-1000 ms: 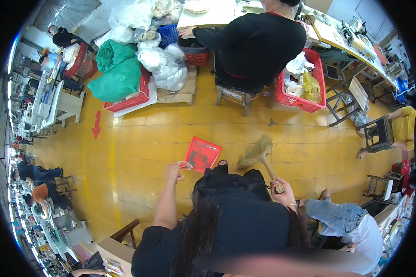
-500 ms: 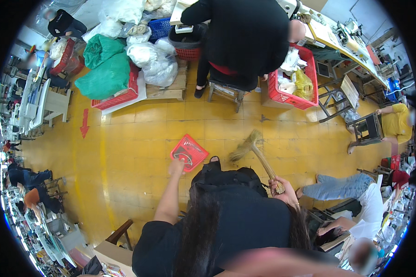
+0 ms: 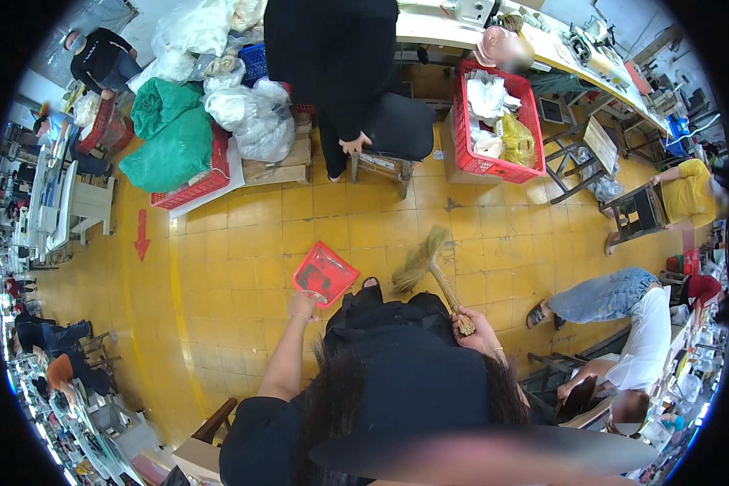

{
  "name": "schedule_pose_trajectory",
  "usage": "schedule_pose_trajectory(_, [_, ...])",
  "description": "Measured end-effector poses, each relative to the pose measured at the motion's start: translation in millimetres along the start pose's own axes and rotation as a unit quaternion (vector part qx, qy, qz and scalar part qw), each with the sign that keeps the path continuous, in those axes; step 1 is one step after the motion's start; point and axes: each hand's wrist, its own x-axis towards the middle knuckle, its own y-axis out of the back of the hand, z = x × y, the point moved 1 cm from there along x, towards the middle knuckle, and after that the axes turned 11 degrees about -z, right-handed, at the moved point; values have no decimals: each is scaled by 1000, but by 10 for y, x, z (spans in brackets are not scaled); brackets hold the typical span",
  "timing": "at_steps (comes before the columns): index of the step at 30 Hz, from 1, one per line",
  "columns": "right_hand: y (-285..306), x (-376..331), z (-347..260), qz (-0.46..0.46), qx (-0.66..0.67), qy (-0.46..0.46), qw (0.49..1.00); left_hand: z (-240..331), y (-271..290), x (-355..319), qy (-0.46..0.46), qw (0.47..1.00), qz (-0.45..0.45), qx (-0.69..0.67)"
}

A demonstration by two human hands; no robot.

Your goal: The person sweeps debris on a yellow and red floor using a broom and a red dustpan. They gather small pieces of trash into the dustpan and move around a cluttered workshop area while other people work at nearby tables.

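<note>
My left hand [image 3: 302, 306] is closed around the handle of a red dustpan [image 3: 326, 272], which has some dark dirt in its pan. In my right hand [image 3: 479, 330] is the thick bound handle of a straw broom [image 3: 423, 261]. The broom's bristles spread to the left, over the yellow tiled floor just right of the dustpan. One of my feet in a dark sandal [image 3: 370, 283] shows between the two tools.
Ahead, a person in black [image 3: 340, 73] is beside a stool [image 3: 381, 168]. A red crate with bags [image 3: 504, 166] stands right of them; green sacks [image 3: 168, 158] fill another at left. A person in jeans [image 3: 603, 304] sits at right; someone in yellow [image 3: 687, 194] holds a stool.
The person in black has shifted left and now has a hand on the stool. My view has turned slightly; dustpan and broom remain in my hands, slightly further left in view.
</note>
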Motion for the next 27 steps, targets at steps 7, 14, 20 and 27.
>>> schedule_pose_trajectory(7, [50, 19, -22, -19, -11, 21, 1000, 90, -114, 153, 5, 999, 7, 35])
schedule_pose_trajectory(14, [133, 29, 23, -8, 21, 10, 1000, 104, -174, 222, -4, 999, 32, 43])
schedule_pose_trajectory(20, [247, 66, 64, -13, 10, 24, 1000, 8, -206, 259, 2, 996, 26, 83])
schedule_pose_trajectory(27, [275, 23, 190, 6, -40, 32, 999, -191, -258, 261, -28, 999, 7, 36])
